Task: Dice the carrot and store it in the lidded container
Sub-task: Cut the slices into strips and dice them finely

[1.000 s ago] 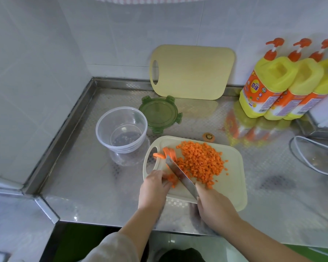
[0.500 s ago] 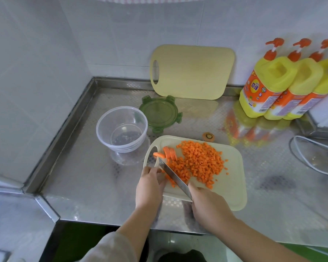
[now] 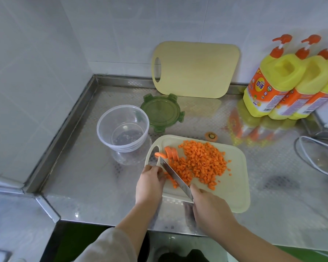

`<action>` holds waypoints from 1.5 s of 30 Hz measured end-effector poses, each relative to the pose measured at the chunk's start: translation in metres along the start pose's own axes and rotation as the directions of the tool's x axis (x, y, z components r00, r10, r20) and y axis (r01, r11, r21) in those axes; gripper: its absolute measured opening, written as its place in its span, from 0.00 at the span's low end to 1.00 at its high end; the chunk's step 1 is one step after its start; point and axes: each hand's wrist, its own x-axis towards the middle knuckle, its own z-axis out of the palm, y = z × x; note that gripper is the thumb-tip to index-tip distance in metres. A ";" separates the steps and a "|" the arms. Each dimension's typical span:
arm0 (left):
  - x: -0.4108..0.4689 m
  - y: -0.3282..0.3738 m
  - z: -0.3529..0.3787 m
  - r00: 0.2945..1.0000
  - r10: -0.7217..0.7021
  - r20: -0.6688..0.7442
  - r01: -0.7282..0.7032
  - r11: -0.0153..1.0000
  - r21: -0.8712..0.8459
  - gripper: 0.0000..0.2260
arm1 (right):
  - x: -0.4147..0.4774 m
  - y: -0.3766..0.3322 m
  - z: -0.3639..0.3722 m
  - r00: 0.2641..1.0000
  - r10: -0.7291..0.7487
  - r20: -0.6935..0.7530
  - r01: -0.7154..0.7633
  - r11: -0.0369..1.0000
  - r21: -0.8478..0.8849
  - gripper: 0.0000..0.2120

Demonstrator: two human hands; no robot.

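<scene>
A pile of diced carrot [image 3: 202, 163] lies on the cream cutting board [image 3: 233, 188]. A few carrot slices [image 3: 170, 153] lean by the board's handle hole. My right hand [image 3: 210, 207] grips the handle of a knife [image 3: 175, 176], whose blade slants across the board's left part. My left hand [image 3: 150, 181] rests on the board with curled fingers holding down carrot pieces beside the blade. The clear round container [image 3: 123, 127] stands empty to the left of the board, and its green lid [image 3: 162, 112] lies flat behind it.
A second cutting board [image 3: 195, 69] leans on the back wall. Three yellow detergent bottles [image 3: 276, 80] stand at the right. A carrot end [image 3: 211, 136] lies behind the board. A white cable [image 3: 314, 157] loops at far right. The steel counter [image 3: 83, 176] has a raised left rim.
The knife and both hands shifted slightly left along the board and back, chopping; more diced pieces lie near the blade. The container and lid have not moved.
</scene>
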 end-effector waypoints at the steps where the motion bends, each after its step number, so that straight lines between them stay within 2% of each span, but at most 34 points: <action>1: 0.000 0.000 0.000 1.000 0.008 0.005 -0.008 1.000 0.003 0.03 | 0.000 0.001 -0.001 1.000 0.009 0.009 -0.009 1.000 0.001 0.12; 14: -0.004 0.001 0.003 0.999 0.007 0.033 -0.007 1.000 0.013 0.06 | 0.002 -0.002 -0.001 1.000 0.018 0.011 -0.017 1.000 -0.016 0.14; 29: 0.001 0.009 0.001 0.998 -0.010 0.061 0.001 0.988 0.158 0.08 | 0.007 -0.012 0.010 0.994 0.080 0.076 -0.069 0.988 -0.141 0.19; 33: 0.002 0.009 0.000 0.996 -0.033 0.082 0.021 0.990 0.141 0.08 | 0.009 -0.005 0.008 0.993 0.067 0.096 -0.064 0.997 -0.032 0.14; 36: 0.001 0.008 -0.002 0.994 -0.001 0.111 -0.016 0.988 0.152 0.08 | 0.014 0.010 -0.002 0.989 0.101 0.107 -0.112 0.989 0.101 0.03; 40: 0.004 0.010 -0.004 0.978 0.033 0.205 -0.074 0.978 0.195 0.09 | 0.010 0.029 -0.014 0.992 0.094 0.087 -0.105 0.987 0.121 0.05; 42: 0.007 0.012 -0.008 0.979 0.019 0.202 -0.048 0.989 0.136 0.08 | 0.006 0.032 -0.018 0.993 0.089 0.077 -0.097 0.989 0.108 0.02; 45: 0.018 0.015 -0.025 0.996 -0.051 0.079 0.054 0.998 -0.034 0.05 | 0.003 0.030 -0.017 0.997 0.051 0.055 -0.054 0.997 0.056 0.15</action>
